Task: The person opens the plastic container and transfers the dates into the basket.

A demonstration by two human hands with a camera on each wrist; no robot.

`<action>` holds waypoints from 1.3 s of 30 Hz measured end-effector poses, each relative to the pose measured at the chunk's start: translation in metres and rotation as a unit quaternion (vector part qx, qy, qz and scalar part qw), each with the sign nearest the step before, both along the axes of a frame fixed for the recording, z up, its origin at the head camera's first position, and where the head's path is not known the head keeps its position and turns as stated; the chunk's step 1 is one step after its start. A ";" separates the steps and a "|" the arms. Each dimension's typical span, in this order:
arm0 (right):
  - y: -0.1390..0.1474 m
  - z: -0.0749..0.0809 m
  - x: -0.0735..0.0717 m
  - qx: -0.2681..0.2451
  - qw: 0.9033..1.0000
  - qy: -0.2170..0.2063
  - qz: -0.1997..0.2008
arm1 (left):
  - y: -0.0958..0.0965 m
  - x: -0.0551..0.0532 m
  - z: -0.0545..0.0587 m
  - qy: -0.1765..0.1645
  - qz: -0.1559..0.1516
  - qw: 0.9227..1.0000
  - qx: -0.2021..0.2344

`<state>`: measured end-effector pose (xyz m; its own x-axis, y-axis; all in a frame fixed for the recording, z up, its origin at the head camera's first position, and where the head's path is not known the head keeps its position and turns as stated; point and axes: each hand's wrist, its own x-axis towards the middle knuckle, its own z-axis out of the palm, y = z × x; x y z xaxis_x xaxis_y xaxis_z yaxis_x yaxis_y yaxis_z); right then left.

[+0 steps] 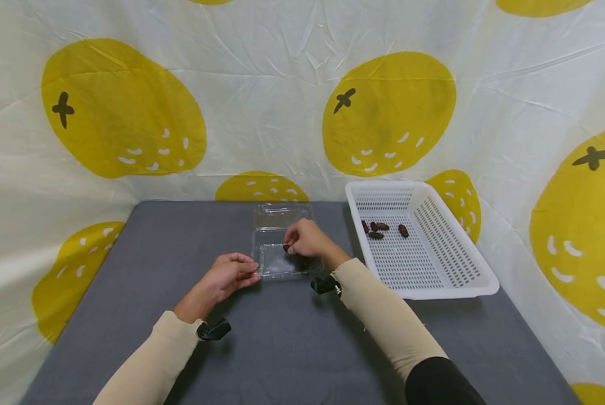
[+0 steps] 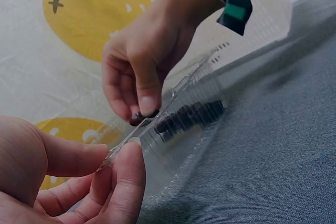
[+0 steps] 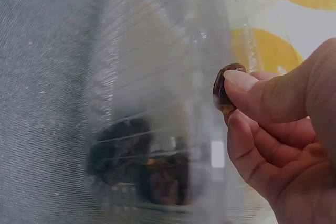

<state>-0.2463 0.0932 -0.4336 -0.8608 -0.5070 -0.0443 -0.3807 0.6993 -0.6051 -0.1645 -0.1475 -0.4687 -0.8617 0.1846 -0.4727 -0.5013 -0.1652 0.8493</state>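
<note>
Brown date (image 3: 222, 90), white basket (image 1: 449, 292)

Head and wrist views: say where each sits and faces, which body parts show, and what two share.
Head: on the head, facing forward and down at the table; left hand, right hand, sleeves.
Left wrist: on that wrist, facing the clear box; left hand near, right hand beyond.
Right wrist: on that wrist, facing the box; right hand pinching a date.
Both wrist views share box and right hand.

Glare on clear container (image 1: 274, 261); wrist views dim.
</note>
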 end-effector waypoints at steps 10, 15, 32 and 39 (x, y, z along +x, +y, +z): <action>0.010 0.035 0.009 -0.074 0.995 -0.062 -0.039 | -0.002 0.002 0.004 0.000 -0.006 1.000 -0.002; 0.020 0.050 0.010 -0.092 0.992 -0.067 -0.046 | -0.002 0.002 0.004 0.001 -0.008 1.000 -0.001; 0.085 0.083 0.009 -0.103 0.989 -0.062 -0.089 | -0.002 0.003 0.006 0.003 -0.015 1.000 0.001; 0.115 0.087 0.008 -0.091 0.988 -0.052 -0.114 | -0.002 0.003 0.008 0.003 -0.020 1.000 -0.002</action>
<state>-0.2381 0.2085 -0.3465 -0.9493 -0.3076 -0.0655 -0.1540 0.6362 -0.7560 -0.1614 -0.1495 -0.4607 -0.8563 0.2166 -0.4688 -0.5028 -0.1424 0.8526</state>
